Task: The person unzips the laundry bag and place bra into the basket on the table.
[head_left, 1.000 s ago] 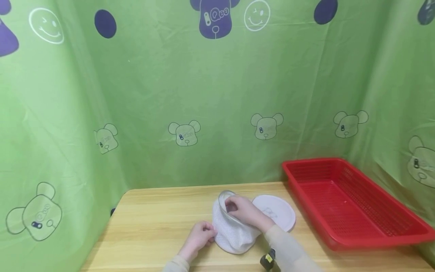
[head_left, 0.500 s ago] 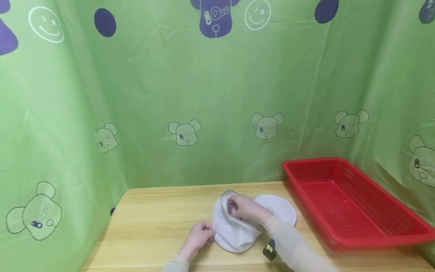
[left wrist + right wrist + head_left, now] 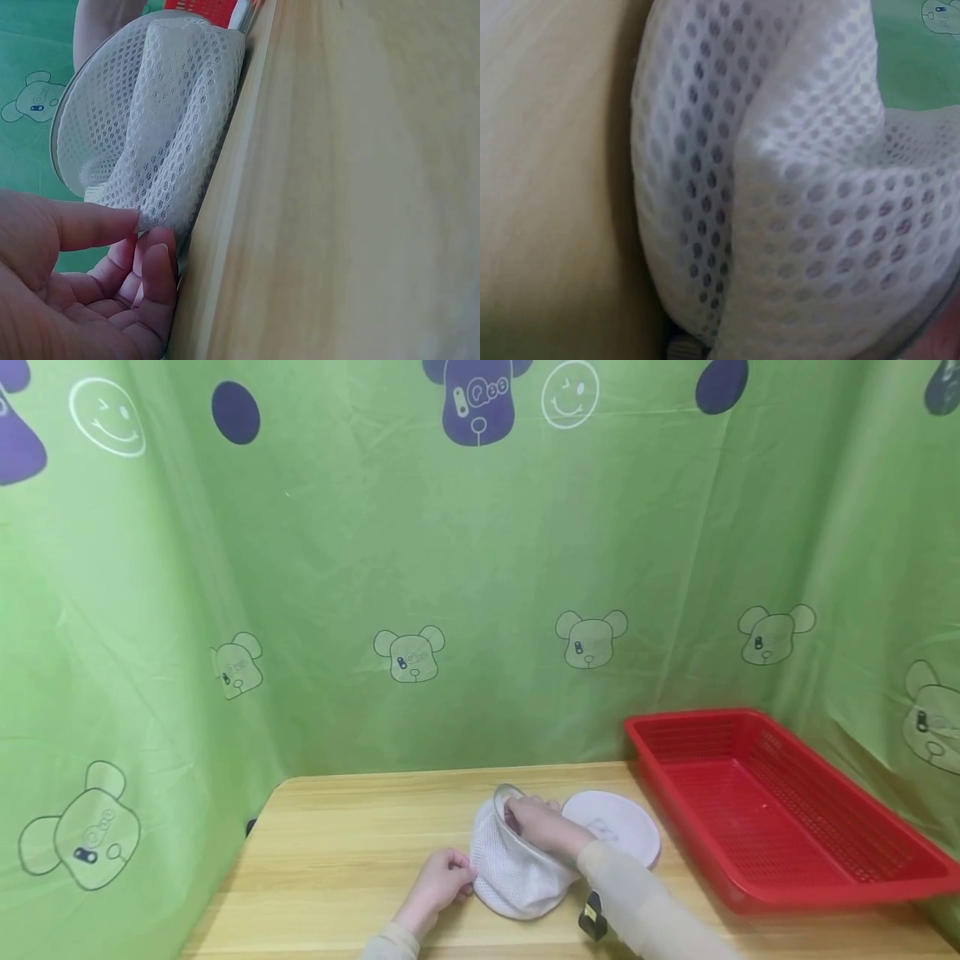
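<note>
A white mesh laundry bag [image 3: 517, 872] with a stiff round rim stands slumped on the wooden table, its mouth tipped up to the right. My left hand [image 3: 442, 882] pinches the bag's lower left edge between thumb and fingertips; the left wrist view shows this left hand [image 3: 97, 277] close up. The right hand [image 3: 546, 825] reaches over the rim into the mouth, its fingertips hidden inside. In the right wrist view the mesh bag [image 3: 810, 217] fills most of the picture, so what those fingers hold is not visible. A round white lid [image 3: 618, 828] lies beside the bag.
A large red plastic basket [image 3: 780, 827] stands at the table's right side, behind and right of the lid. Green curtain [image 3: 480, 568] with bear prints encloses the back and both sides. The wooden table [image 3: 345, 827] stretches left of the bag.
The right hand has moved slightly right and deeper into the bag's mouth, and the rim has shifted right with it. My left hand keeps its pinch in the same place.
</note>
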### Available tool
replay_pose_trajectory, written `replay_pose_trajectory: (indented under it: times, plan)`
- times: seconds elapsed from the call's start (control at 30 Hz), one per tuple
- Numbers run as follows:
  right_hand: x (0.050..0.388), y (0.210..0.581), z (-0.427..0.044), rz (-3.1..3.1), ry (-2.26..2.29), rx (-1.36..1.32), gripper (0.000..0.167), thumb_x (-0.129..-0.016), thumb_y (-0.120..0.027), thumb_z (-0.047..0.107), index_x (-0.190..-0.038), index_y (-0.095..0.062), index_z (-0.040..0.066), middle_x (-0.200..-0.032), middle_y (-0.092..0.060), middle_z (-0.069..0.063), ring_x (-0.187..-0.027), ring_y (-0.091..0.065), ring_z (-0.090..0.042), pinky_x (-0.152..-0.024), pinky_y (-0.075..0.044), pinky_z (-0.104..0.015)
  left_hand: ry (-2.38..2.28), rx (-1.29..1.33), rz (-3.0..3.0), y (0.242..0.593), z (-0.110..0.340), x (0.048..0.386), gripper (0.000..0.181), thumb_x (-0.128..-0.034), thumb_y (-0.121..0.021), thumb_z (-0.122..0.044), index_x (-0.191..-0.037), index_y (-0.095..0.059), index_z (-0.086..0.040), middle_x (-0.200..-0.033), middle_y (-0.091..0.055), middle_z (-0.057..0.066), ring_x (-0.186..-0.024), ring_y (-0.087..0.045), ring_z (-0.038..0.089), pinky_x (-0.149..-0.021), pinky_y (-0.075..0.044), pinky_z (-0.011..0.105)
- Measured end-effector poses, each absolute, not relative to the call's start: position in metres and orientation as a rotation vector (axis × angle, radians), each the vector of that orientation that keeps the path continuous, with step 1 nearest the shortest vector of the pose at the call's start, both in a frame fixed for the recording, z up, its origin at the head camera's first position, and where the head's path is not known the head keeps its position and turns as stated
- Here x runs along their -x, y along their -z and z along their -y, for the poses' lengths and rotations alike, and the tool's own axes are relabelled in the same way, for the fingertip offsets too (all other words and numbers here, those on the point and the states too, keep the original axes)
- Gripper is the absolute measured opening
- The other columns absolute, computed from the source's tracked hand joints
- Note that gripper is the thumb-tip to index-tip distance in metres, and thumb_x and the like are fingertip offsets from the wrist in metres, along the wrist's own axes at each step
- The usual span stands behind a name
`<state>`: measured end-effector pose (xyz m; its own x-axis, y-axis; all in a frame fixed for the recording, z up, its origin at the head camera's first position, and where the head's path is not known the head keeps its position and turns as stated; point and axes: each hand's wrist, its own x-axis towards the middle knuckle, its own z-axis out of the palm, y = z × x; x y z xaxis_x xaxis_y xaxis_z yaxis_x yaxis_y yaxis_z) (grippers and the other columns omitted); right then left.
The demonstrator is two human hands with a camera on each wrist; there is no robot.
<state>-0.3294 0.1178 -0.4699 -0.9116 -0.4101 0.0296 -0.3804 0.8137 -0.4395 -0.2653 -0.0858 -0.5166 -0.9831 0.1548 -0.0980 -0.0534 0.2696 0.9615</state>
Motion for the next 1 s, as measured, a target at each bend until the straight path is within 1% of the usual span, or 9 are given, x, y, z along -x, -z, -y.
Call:
replay_pose_trajectory:
  times: [0.1,0.3,0.43,0.57,0.67,0.77,0.83,0.93,1.0]
  plan:
    - [0.331,0.475,-0.120,-2.948,0.725,0.628,0.009,-0.092,-0.059,0.015,-0.089,-0.052,0.020,-0.082,-0.053,0.003,-0.080,-0.046,-0.018,-0.082,-0.036,-0.042,-1.807,-0.095,-2.355,0.517,0.086,0.265,0.009,-0.0848,-0.063,-0.006,-0.089,-0.060,0.001,-0.075,-0.061,0.003,-0.066,-0.057,0.012,-0.062,-0.054,0.026]
    - [0.334,0.483,-0.123,-2.988,0.773,0.637,0.016,-0.088,-0.064,0.015,-0.085,-0.049,0.023,-0.078,-0.053,0.008,-0.078,-0.046,-0.014,-0.080,-0.035,-0.038,-1.808,-0.093,-2.356,0.518,0.085,0.265,0.008,-0.0850,-0.063,-0.005,-0.088,-0.060,0.001,-0.075,-0.061,0.004,-0.066,-0.057,0.012,-0.062,-0.055,0.026]
    - [0.334,0.484,-0.124,-2.958,0.832,0.652,0.026,-0.078,-0.068,0.008,-0.085,-0.048,0.023,-0.077,-0.053,0.008,-0.076,-0.048,-0.013,-0.091,-0.036,-0.047,-1.809,-0.091,-2.348,0.519,0.086,0.266,0.009,-0.0854,-0.063,-0.006,-0.089,-0.059,0.001,-0.077,-0.062,0.005,-0.067,-0.058,0.013,-0.063,-0.055,0.027]
    - [0.331,0.481,-0.123,-2.918,0.854,0.675,0.021,-0.083,-0.066,0.008,-0.087,-0.049,0.020,-0.077,-0.055,0.007,-0.076,-0.052,-0.013,-0.102,-0.031,-0.060,-1.808,-0.094,-2.344,0.519,0.087,0.267,0.009,-0.0858,-0.063,-0.006,-0.090,-0.059,0.001,-0.077,-0.062,0.005,-0.068,-0.058,0.013,-0.063,-0.055,0.027]
    - [0.329,0.478,-0.121,-2.897,0.842,0.695,0.013,-0.090,-0.060,0.011,-0.089,-0.049,0.019,-0.079,-0.057,0.005,-0.079,-0.054,-0.015,-0.101,-0.032,-0.061,-1.808,-0.092,-2.342,0.519,0.087,0.267,0.009,-0.0861,-0.063,-0.006,-0.090,-0.059,0.001,-0.076,-0.061,0.004,-0.067,-0.058,0.013,-0.062,-0.055,0.027]
    - [0.326,0.476,-0.120,-2.870,0.842,0.702,0.011,-0.093,-0.054,0.010,-0.092,-0.048,0.018,-0.083,-0.059,0.002,-0.086,-0.058,-0.019,-0.105,-0.029,-0.066,-1.807,-0.091,-2.339,0.519,0.087,0.267,0.009,-0.0863,-0.063,-0.006,-0.091,-0.059,0.001,-0.076,-0.061,0.004,-0.067,-0.058,0.013,-0.062,-0.055,0.027]
    - [0.325,0.476,-0.119,-2.858,0.848,0.692,0.010,-0.095,-0.051,0.009,-0.094,-0.048,0.019,-0.090,-0.062,-0.001,-0.095,-0.062,-0.025,-0.108,-0.025,-0.070,-1.807,-0.090,-2.337,0.518,0.087,0.267,0.010,-0.0864,-0.062,-0.006,-0.092,-0.058,0.001,-0.076,-0.061,0.004,-0.067,-0.058,0.013,-0.062,-0.055,0.027]
    - [0.324,0.476,-0.119,-2.839,0.882,0.662,0.009,-0.097,-0.049,0.012,-0.101,-0.052,0.020,-0.106,-0.067,-0.008,-0.113,-0.061,-0.036,-0.111,-0.015,-0.075,-1.807,-0.088,-2.339,0.518,0.087,0.266,0.010,-0.0863,-0.062,-0.006,-0.092,-0.059,0.002,-0.077,-0.061,0.004,-0.067,-0.058,0.013,-0.062,-0.056,0.027]
    - [0.324,0.476,-0.120,-2.814,0.919,0.645,0.008,-0.098,-0.050,0.014,-0.099,-0.055,0.020,-0.109,-0.068,-0.009,-0.120,-0.058,-0.037,-0.112,-0.008,-0.075,-1.809,-0.086,-2.340,0.517,0.087,0.266,0.010,-0.0863,-0.062,-0.005,-0.092,-0.058,0.002,-0.077,-0.061,0.004,-0.067,-0.058,0.013,-0.062,-0.056,0.027]
